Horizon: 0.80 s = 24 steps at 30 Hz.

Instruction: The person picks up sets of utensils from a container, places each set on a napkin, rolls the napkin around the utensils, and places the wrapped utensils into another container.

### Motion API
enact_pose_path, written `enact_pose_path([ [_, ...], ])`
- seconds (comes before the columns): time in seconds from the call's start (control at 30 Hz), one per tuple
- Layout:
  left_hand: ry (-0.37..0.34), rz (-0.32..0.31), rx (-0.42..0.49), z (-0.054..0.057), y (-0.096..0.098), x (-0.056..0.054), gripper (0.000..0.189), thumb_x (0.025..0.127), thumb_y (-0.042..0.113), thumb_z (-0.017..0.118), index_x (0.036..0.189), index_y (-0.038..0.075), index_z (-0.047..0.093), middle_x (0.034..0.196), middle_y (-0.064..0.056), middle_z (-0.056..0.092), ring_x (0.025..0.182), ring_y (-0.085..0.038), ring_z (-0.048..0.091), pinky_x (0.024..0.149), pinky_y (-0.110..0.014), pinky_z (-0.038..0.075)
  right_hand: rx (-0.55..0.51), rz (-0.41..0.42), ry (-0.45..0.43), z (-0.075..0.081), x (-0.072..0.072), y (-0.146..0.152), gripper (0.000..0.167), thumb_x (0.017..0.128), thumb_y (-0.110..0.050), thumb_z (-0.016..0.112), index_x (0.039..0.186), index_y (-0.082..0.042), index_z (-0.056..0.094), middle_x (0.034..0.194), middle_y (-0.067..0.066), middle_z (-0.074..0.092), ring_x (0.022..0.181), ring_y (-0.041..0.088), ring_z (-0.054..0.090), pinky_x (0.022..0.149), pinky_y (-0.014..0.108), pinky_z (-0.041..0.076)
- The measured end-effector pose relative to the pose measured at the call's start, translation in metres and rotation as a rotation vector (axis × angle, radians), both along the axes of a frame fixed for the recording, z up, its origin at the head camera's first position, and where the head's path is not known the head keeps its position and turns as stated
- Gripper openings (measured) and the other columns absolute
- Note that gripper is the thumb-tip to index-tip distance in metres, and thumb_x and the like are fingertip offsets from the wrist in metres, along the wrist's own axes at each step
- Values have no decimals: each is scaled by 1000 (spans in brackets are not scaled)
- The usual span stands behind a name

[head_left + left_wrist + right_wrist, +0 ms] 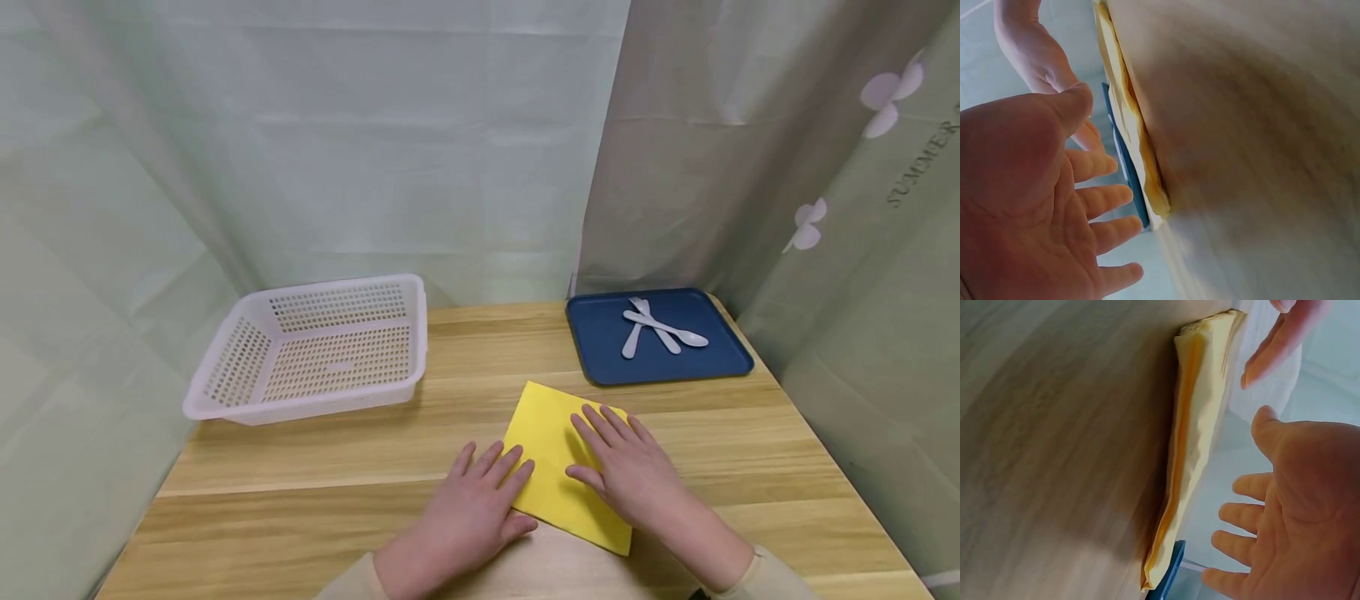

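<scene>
A folded yellow cloth (551,433) lies flat and slightly turned on the wooden table, its layered edge (1179,456) showing in the right wrist view. My left hand (476,508) is spread over the cloth's left edge, palm down, fingertips overlapping it in the head view. Over its right half is my right hand (633,467), with fingers extended and thumb apart, casting a shadow on the yellow surface. Both wrist views show a gap between palm and cloth, and neither the left palm (1016,194) nor the right palm (1322,481) holds anything.
A white perforated plastic basket (416,379) stands at the back left. At the back right, a blue tray (592,354) carries white cutlery, including a spoon (690,338) and a fork (641,307), lying crossed. Pale curtains (450,150) enclose the table (300,517) at the back and sides.
</scene>
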<state>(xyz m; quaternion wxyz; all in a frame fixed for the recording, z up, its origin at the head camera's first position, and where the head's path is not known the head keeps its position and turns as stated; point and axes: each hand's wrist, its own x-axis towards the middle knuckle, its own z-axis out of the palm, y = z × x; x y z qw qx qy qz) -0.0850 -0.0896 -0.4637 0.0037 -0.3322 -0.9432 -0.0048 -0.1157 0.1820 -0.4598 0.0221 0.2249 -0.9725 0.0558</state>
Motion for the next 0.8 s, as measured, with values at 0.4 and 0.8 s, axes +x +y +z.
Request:
enact_pose_path([
  [0.4, -38, -52, -24, -6, 3, 1, 67, 110, 66, 52, 160, 20, 60, 167, -3, 52, 154, -30, 48, 125, -62, 36, -1, 8, -56, -3, 1, 3, 72, 108, -53, 66, 162, -7, 55, 167, 18, 51, 154, 44, 46, 122, 68, 38],
  [0.8, -46, -63, -45, -6, 3, -1, 65, 109, 66, 55, 155, 21, 64, 164, -2, 56, 152, -28, 51, 124, -62, 37, 3, 0, -139, -6, 3, 5, 70, 107, -53, 67, 160, -8, 58, 167, 17, 51, 153, 44, 47, 118, 65, 45],
])
